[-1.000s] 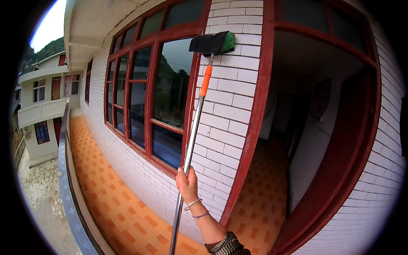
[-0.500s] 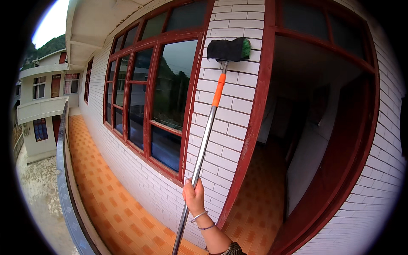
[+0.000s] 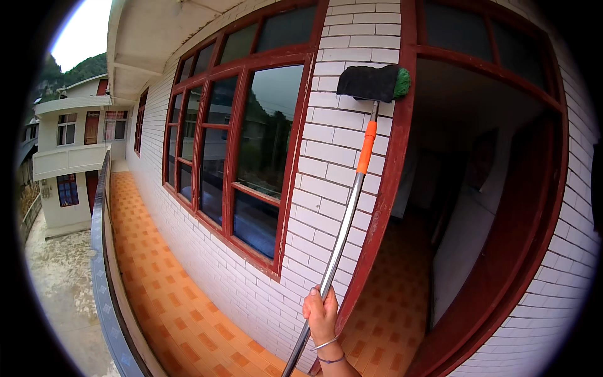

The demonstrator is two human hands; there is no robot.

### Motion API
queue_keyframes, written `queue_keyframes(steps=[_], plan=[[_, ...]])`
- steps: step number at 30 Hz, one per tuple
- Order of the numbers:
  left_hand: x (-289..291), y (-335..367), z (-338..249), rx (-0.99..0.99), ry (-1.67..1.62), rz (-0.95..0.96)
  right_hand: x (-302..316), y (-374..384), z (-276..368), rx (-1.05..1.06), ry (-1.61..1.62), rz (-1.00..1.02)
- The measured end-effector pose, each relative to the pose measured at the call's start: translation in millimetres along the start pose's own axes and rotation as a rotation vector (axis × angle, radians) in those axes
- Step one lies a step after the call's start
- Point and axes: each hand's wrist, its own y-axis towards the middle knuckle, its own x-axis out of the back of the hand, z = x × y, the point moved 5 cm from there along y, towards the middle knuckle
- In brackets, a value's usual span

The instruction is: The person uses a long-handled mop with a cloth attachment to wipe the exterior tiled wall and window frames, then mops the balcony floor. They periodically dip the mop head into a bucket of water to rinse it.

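Note:
A long-handled cleaning brush (image 3: 343, 235) rises at a slant, with a silvery metal pole and an orange sleeve near the top. Black cloth (image 3: 366, 83) covers most of its head, and green bristles (image 3: 402, 83) stick out at the right end. The head lies against the white tiled wall (image 3: 326, 169) between the window and the doorway, its green end at the red door frame (image 3: 407, 119). My right hand (image 3: 322, 312), with bracelets at the wrist, is closed round the lower pole. The pole's bottom end is cut off by the picture edge. My left hand is out of view.
A red-framed window (image 3: 267, 135) is left of the brush. To the right is an open doorway (image 3: 402, 264) into a dark room. Orange tiles cover the narrow balcony floor (image 3: 169, 295), bounded on the left by a railing (image 3: 103, 276).
The brush head has slid right and slightly down the wall, to the door frame. My right hand has moved right and down with the pole. The view has shifted a little too.

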Motion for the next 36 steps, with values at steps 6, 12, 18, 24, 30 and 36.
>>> queue_keyframes(steps=[6, 12, 18, 24, 30, 36], plan=[[2.6, 1.0, 6.2, 0.018, 0.009, 0.019, -17.4, 43.4, 34.9, 0.056, -0.01, 0.059], [0.9, 24.3, -83.0, -0.149, -0.057, 0.001, -67.3, 140.1, 90.1, 0.189, 0.035, 0.183], [22.8, -2.6, 44.4, -0.059, 0.118, -0.043, -38.1, 74.1, 23.1, 0.077, 0.091, 0.179], [34.0, -13.6, 58.7, 0.055, 0.088, -0.022, -11.8, 11.4, 6.9, 0.002, 0.061, 0.137], [18.8, 1.3, -7.5, -0.037, 0.04, -0.032, -40.5, 97.7, 51.7, 0.132, 0.062, 0.211], [15.0, -19.4, 15.5, -0.076, 0.15, 0.061, -19.2, 49.7, 26.4, 0.044, 0.094, 0.2]])
